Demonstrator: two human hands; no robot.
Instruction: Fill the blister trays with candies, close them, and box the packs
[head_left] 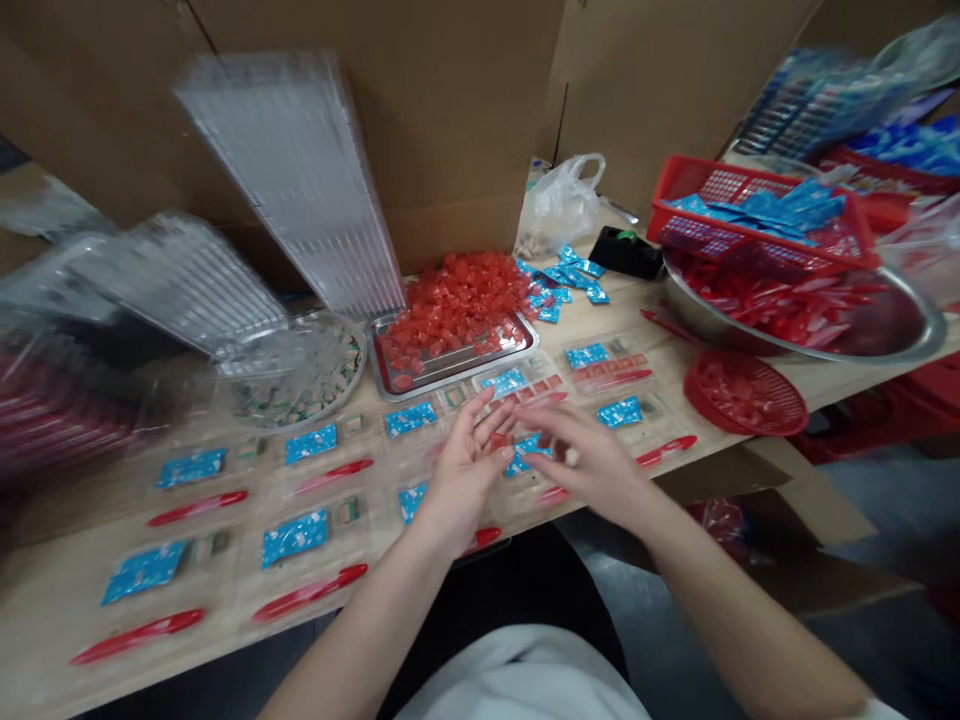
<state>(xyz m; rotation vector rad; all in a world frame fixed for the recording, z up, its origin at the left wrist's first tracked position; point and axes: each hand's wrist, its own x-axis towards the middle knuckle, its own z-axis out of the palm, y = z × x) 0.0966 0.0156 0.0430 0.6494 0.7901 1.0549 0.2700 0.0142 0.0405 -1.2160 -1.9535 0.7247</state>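
Observation:
My left hand (469, 470) is cupped palm up above the middle of the table, with small red pieces (501, 440) resting at its fingers. Close on its right, my right hand (600, 465) points toward it, thumb and fingers apart; motion blurs the fingertips. Beneath and around both hands lie clear plastic trays holding blue packets (294, 538) and red pen-shaped sticks (311, 592). Some trays also hold a small green-and-white piece (349, 510). One tray behind my hands has a row of red pieces (611, 368). My hands partly cover the nearest trays.
Behind the hands, a metal tray (457, 372) bears heaped red pieces. Stacked clear trays (300, 180) lean at the back left, near a round dish (364, 350). Rightward are a steel bowl (926, 325) of red sticks, a red basket (757, 258) with blue packets, and a small red sieve (795, 420).

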